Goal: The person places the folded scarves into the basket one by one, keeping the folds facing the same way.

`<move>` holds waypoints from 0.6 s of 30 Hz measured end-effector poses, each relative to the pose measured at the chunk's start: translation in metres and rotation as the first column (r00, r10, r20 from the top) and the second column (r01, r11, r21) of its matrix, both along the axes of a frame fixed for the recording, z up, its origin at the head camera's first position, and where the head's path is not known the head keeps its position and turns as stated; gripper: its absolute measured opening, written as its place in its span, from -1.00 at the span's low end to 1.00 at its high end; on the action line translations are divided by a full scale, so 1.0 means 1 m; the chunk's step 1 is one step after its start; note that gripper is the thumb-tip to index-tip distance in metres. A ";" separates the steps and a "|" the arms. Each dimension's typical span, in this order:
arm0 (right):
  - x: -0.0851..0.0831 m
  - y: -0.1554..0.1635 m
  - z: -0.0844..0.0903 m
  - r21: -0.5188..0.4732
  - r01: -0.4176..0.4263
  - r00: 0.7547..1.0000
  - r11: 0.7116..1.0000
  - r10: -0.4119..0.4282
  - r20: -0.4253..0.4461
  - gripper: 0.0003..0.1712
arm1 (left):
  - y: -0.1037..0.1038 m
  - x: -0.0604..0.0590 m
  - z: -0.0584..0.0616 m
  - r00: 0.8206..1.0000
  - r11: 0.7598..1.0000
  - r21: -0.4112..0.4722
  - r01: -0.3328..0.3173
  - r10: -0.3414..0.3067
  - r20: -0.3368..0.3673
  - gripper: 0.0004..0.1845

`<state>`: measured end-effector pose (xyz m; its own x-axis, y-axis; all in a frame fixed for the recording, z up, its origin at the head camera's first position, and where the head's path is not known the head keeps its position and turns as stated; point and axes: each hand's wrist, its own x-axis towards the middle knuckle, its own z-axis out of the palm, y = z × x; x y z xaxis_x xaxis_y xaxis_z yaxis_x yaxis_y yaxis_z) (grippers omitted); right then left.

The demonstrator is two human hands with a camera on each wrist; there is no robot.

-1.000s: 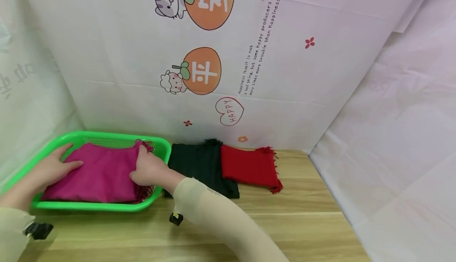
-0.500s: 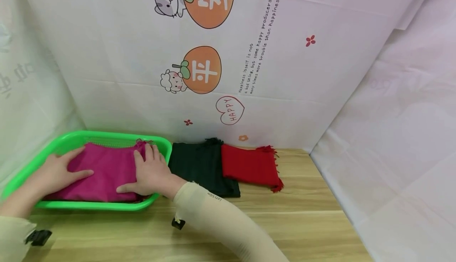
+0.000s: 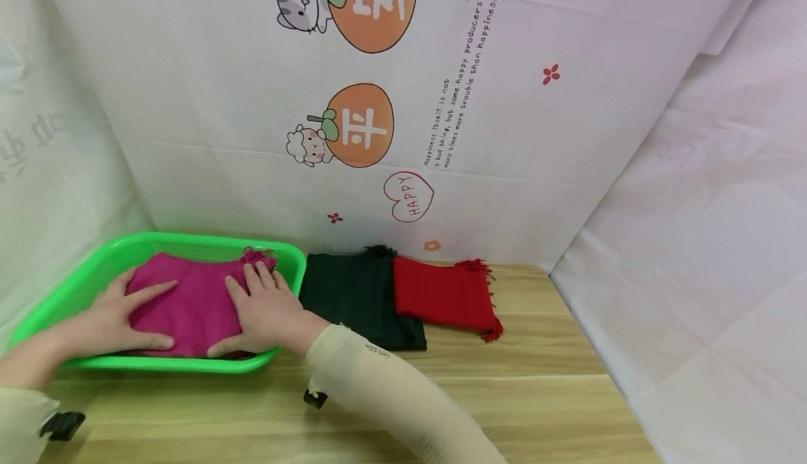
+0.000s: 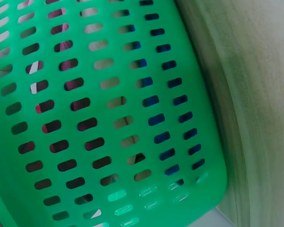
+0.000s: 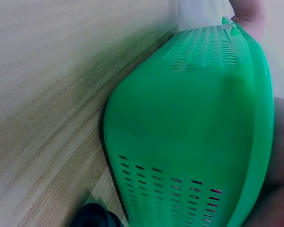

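Fingers of both hands lie straight and spread, pressed flat on a folded magenta fringed cloth [image 3: 189,299]. The left hand [image 3: 116,317] rests on the cloth's left part, the right hand [image 3: 261,310] on its right part, thumbs pointing toward each other along the near edge. Neither hand grips or pinches the fabric.

Counted: two hands, three folded cloths, one basket. The magenta cloth lies inside a bright green rectangular plastic basket with slotted walls [image 3: 82,278], which stands at the left end of a light wooden tabletop [image 3: 542,394]. It is the only thing seen in the basket. A dark green folded cloth [image 3: 353,296] lies on the table just right of the basket, and a red folded cloth with a fringe [image 3: 444,296] lies touching the dark one's right side.

Compared with half a second ago, both hands have slid closer together toward the cloth's middle, and the magenta cloth looks narrower, with more basket floor bare at the left. A second ago the right hand was curled over the cloth's right edge; now it is flat.

The left wrist view shows only the basket's slotted wall [image 4: 99,118] close up, with magenta through some slots. The right wrist view shows the basket's outer side [image 5: 189,123] on the wood
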<state>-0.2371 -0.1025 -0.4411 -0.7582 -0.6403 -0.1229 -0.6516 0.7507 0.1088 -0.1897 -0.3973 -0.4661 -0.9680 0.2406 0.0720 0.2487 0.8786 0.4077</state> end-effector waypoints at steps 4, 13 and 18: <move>0.001 -0.001 -0.001 0.040 0.008 1.000 0.999 -0.007 -0.012 0.45 | 0.000 0.001 -0.001 1.000 1.000 -0.006 0.002 -0.002 -0.001 0.17; 0.002 -0.002 -0.002 0.091 0.019 1.000 0.996 -0.017 -0.017 0.46 | 0.002 0.002 0.000 1.000 1.000 -0.012 0.001 -0.001 0.019 0.20; 0.003 -0.004 -0.003 0.137 0.033 0.999 0.990 -0.030 -0.027 0.42 | 0.001 0.001 -0.001 1.000 1.000 -0.022 0.000 0.001 0.021 0.21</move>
